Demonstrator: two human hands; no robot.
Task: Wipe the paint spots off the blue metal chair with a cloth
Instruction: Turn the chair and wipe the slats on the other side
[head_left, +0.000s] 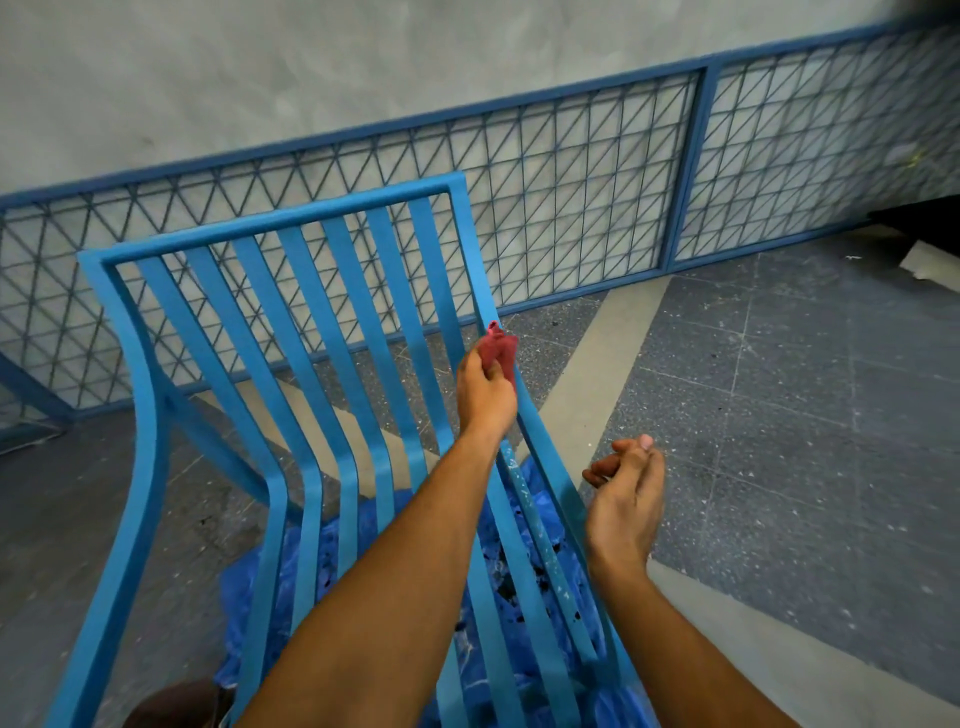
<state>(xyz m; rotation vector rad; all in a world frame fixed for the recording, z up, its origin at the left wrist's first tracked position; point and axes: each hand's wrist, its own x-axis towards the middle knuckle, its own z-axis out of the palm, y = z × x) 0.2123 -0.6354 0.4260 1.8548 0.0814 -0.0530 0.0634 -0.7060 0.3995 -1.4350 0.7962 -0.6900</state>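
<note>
Gripping cloth (500, 349) against chair (150, 441), left hand (485, 392) (right hand (626, 493) idle)

Head-worn view, steeply down, close above chair (291, 217)

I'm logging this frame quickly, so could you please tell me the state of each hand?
Left hand: grips the cloth against the chair.
Right hand: open, fingers loosely curled, holding nothing.
</note>
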